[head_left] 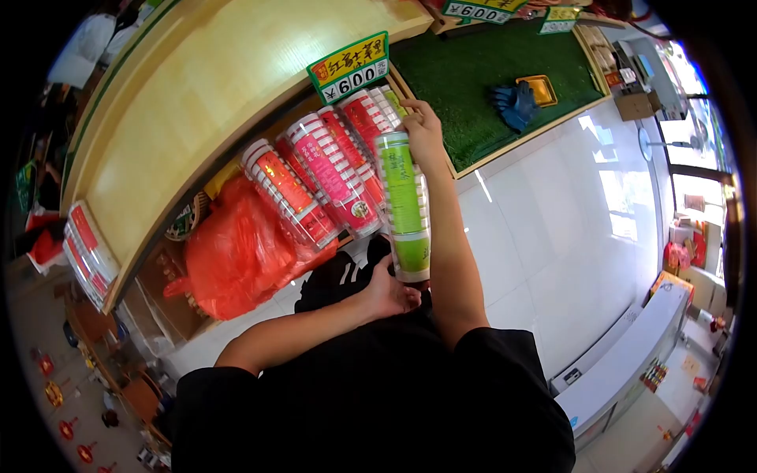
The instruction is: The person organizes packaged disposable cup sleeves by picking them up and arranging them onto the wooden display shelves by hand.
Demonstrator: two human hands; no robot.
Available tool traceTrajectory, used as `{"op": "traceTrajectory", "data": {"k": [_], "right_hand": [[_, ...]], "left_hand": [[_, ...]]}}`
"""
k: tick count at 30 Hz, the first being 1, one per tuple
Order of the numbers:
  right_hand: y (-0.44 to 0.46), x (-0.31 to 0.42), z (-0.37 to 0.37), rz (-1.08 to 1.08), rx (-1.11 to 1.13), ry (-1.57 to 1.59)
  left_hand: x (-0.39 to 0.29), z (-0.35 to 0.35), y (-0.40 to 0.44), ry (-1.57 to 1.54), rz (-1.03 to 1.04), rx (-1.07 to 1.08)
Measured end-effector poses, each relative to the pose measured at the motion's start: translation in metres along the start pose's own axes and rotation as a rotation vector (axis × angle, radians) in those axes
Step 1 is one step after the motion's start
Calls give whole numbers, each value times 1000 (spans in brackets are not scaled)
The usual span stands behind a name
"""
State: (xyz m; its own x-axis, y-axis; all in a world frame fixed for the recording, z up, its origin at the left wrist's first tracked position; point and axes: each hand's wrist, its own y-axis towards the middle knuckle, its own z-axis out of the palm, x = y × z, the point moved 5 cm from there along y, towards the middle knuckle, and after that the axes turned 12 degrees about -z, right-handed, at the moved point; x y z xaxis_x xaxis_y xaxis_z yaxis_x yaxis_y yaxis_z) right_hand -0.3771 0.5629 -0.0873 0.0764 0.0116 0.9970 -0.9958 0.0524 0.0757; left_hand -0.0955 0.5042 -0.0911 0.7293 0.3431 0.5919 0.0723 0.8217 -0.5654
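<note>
A clear cylindrical pack with a green label (403,193) stands tilted in front of my body, with white-ridged round pieces stacked inside. My left hand (388,290) is closed around its lower end from below. My right hand (424,130) is at the upper end, fingers curled beside a second green-labelled pack (393,101); which of the two packs they grip is partly hidden. Just left lie several similar packs with red and pink labels, among them a pink-labelled pack (327,169) and an orange-red-labelled pack (285,193).
A red plastic bag (240,256) bulges left of the packs. A price sign (349,68) stands on the wooden stand (197,71). Blue gloves (516,105) and a yellow tray (542,88) rest on green matting (481,71). White tiled floor (544,236) extends to the right.
</note>
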Motion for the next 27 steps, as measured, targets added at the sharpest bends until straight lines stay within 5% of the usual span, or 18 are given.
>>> {"op": "traceTrajectory", "data": {"k": [14, 17, 23, 27], "right_hand": [[56, -34, 85, 56, 293, 165], [60, -51, 94, 167, 108, 371], [72, -69, 98, 22, 92, 424], [61, -69, 90, 359, 348, 369]], "left_hand": [[-36, 43, -25, -99, 343, 95], [-43, 47, -34, -114, 331, 142], [-58, 54, -31, -48, 342, 222], [-62, 61, -28, -78, 315, 233]]}}
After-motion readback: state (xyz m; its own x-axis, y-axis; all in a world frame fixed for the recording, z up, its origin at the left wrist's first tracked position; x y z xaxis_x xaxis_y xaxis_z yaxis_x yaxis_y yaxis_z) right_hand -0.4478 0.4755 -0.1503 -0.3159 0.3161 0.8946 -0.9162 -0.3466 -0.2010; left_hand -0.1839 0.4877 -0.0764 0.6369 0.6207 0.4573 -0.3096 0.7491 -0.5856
